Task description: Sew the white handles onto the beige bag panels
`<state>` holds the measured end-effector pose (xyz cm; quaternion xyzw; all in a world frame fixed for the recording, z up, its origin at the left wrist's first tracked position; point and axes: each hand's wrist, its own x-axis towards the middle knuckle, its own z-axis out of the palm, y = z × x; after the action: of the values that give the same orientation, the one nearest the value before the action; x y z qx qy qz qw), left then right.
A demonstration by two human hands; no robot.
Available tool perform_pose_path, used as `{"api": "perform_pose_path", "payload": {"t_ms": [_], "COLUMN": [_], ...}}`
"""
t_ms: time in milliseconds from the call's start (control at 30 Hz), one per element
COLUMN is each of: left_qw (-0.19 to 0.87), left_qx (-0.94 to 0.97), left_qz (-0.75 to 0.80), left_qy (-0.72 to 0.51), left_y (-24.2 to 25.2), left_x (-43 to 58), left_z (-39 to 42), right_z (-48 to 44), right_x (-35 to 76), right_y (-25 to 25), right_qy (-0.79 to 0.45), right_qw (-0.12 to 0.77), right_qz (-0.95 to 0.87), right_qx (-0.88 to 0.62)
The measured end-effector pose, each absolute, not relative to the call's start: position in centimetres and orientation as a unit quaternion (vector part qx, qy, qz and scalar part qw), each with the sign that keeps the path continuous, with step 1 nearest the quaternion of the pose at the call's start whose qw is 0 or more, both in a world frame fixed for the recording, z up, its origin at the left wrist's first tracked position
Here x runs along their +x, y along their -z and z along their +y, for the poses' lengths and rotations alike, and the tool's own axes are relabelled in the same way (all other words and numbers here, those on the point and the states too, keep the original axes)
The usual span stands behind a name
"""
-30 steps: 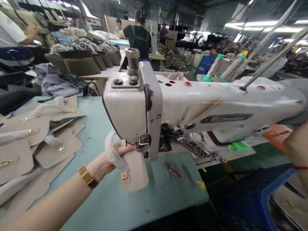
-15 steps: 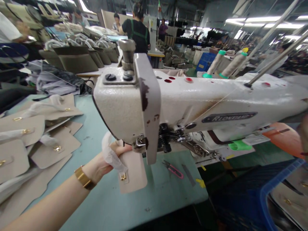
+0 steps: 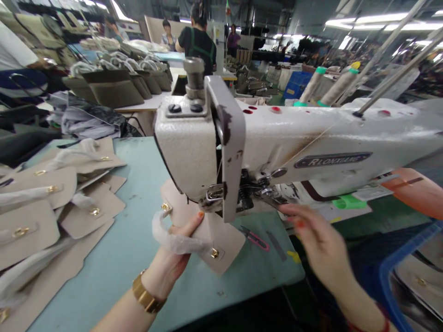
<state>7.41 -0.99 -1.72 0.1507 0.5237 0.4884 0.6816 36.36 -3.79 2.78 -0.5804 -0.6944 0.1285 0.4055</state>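
My left hand point(image 3: 175, 260) has its thumb on a beige bag panel point(image 3: 230, 237) with gold fittings, and its other fingers go out of sight. The panel's handle, wrapped in white film point(image 3: 180, 243), loops across that hand. Part of the panel is under the head of a white sewing machine point(image 3: 187, 147). My right hand point(image 3: 321, 244) closes its fingers on a small metal lever point(image 3: 273, 201) at the back of the machine head. Pink thread snips point(image 3: 256, 240) lie on the table by the panel.
Several beige panels with wrapped handles point(image 3: 86, 214) are piled on the green tabletop point(image 3: 134, 184) at left. A blue crate point(image 3: 387, 272) holding similar panels stands at lower right. Thread cones point(image 3: 311, 86) rise behind the machine. Dark bags point(image 3: 112, 87) and people are farther back.
My right hand has come into view and reached the lever. My left hand and the panel have turned under the machine head, showing more of the panel. The view has shifted slightly.
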Motion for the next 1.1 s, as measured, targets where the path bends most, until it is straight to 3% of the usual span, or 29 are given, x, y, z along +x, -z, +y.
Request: {"api": "perform_pose_path", "payload": {"t_ms": [133,300,533,1100], "left_qw": [0.654,0.629,0.647,0.638], "left_qx": [0.119,0.109,0.086,0.102], "left_qz": [0.519,0.505,0.492,0.476], "left_qy": [-0.537,-0.581,-0.576,-0.597], "left_y": [2.6,3.2,2.3,2.0], "left_x": [9.0,9.9,10.5,10.8], "left_z": [-1.8,-2.0,-2.3,-1.9], "right_z": [-2.7,1.0,1.3,1.8], "right_x": [28.9,26.7,26.1,26.2], "right_y": [-0.6,-1.7,-1.9,-0.4], "right_qy": [-0.345,-0.367,-0.371,-0.386], "right_qw": [0.312,0.228,0.274,0.293], "right_qz": [-0.700,-0.737,-0.735,-0.734], "right_qx": [-0.542,-0.519,-0.496,-0.476]}}
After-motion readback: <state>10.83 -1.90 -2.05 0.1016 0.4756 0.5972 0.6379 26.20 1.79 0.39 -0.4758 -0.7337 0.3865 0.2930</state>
